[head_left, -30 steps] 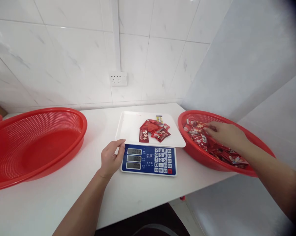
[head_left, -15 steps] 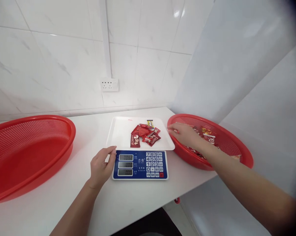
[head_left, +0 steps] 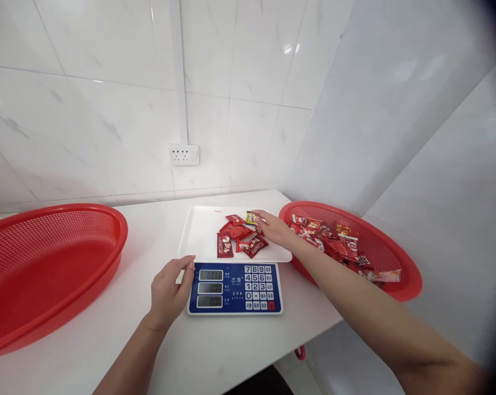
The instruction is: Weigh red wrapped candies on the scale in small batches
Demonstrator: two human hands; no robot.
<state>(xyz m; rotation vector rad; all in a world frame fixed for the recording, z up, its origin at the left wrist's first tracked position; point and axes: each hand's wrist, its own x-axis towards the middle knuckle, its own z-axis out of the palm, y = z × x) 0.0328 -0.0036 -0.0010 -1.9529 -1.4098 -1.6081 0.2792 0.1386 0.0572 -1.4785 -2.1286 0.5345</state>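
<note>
My left hand [head_left: 170,291] is curled, with thumb and forefinger pinched at the upper left corner of the blue-faced digital scale [head_left: 235,318]; anything between the fingertips is hidden. Over the right part of the scale's white tray [head_left: 198,241] reaches my right hand [head_left: 272,227]. Its fingers close on a small yellow candy packet [head_left: 250,218] at the back of the pile. Several red candy packets [head_left: 236,230] lie in the tray, a dark red one [head_left: 225,245] flat at the front left. The top display [head_left: 210,275] appears to read 0.066.
To the right, a red perforated basket [head_left: 410,274] holds many wrapped candies [head_left: 342,247], partly behind my right forearm. Another red basket [head_left: 58,247] stands on the left with its bottom showing. A tiled wall with a socket [head_left: 185,155] rises behind the white table [head_left: 149,236].
My right hand has moved left from the right basket to over the tray. Packets in the pile lie differently and the top display reads slightly higher. My left hand stays at the scale's corner.
</note>
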